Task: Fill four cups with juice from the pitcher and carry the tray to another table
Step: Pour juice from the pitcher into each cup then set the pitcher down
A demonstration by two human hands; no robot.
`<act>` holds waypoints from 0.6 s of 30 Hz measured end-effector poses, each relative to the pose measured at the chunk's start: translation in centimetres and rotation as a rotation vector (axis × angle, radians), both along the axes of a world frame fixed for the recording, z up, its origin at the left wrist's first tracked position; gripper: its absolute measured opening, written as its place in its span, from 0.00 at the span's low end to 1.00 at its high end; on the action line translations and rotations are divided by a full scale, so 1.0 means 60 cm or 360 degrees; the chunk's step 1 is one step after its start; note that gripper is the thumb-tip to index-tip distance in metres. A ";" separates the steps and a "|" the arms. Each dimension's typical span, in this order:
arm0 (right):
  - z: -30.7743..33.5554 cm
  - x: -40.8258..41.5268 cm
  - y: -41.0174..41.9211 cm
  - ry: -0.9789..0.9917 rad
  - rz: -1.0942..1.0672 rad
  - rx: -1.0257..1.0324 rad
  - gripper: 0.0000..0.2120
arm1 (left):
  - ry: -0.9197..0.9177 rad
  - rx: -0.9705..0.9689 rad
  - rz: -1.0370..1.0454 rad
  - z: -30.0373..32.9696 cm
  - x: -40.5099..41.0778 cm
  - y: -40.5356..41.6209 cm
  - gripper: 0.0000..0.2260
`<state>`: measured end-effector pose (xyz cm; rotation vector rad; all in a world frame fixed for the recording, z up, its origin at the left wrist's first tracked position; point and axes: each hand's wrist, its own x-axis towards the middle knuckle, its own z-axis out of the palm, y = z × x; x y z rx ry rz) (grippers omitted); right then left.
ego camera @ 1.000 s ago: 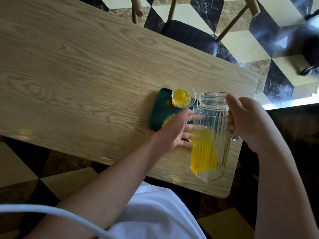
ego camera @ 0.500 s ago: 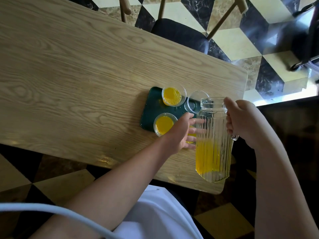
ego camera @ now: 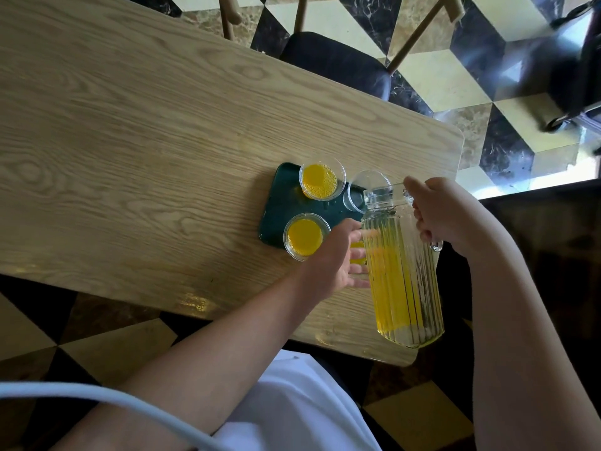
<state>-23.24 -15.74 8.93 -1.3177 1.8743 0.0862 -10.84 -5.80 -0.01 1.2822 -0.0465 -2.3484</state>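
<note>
— Where was the pitcher [ego camera: 403, 275] at that point?

— Off the table [ego camera: 146, 131], carried in the right hand [ego camera: 445, 216], whose fingers were curled round the handle on the pitcher's right side. Its long axis ran from the base near the person's body up to the mouth, which leaned forward and left over the green tray [ego camera: 279, 206].

— And the left hand [ego camera: 335, 258]?

— Flat against the ribbed glass on the pitcher's left side, fingers straight, steadying rather than gripping. Some fingers were behind the glass, so I could not tell exactly how they lay.

— Which cup did the pour turn on?

— The empty cup [ego camera: 361, 193] at the tray's far right corner. It sat just under the pitcher's lip. The far-left cup [ego camera: 320, 181] and the near-left cup [ego camera: 304, 236] already held juice. A fourth seemed to be hidden behind the left hand and the pitcher; only a bit of yellow showed.

— So what did the next move need?

— In my judgement, more forward tilt from the right wrist, with the spout kept over that rim.
</note>
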 end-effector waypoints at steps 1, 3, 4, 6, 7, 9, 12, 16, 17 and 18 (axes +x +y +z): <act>-0.003 -0.001 -0.002 0.0014 0.0003 0.0014 0.17 | 0.0000 0.0004 -0.0003 0.000 -0.001 0.001 0.26; -0.006 -0.001 -0.006 0.0028 0.0005 0.0044 0.17 | 0.0001 0.0008 -0.0016 -0.002 -0.001 0.004 0.26; -0.007 -0.001 -0.006 0.0025 0.0007 0.0065 0.16 | 0.0000 0.0013 -0.0025 -0.003 -0.001 0.005 0.27; -0.009 -0.002 -0.008 0.0040 0.0021 0.0087 0.16 | -0.0007 0.0024 -0.0039 -0.003 0.000 0.006 0.29; -0.010 -0.002 -0.010 0.0047 0.0024 0.0086 0.17 | -0.0017 0.0035 -0.0036 -0.003 0.001 0.006 0.29; -0.011 0.001 -0.012 0.0053 0.0028 0.0083 0.20 | -0.0038 0.0050 -0.0022 -0.003 0.001 0.005 0.30; -0.011 0.005 -0.018 0.0079 0.0089 0.0104 0.20 | -0.0046 0.0077 -0.0019 -0.005 0.000 0.001 0.32; -0.012 0.006 -0.025 0.0160 0.0109 0.0142 0.19 | -0.0063 0.0107 -0.0030 -0.005 -0.001 -0.009 0.28; -0.014 0.006 -0.027 0.0172 0.0114 0.0143 0.19 | -0.0068 0.0114 -0.0031 -0.005 -0.001 -0.011 0.28; -0.014 0.007 -0.028 0.0178 0.0111 0.0146 0.19 | -0.0067 0.0125 -0.0033 -0.004 -0.001 -0.013 0.28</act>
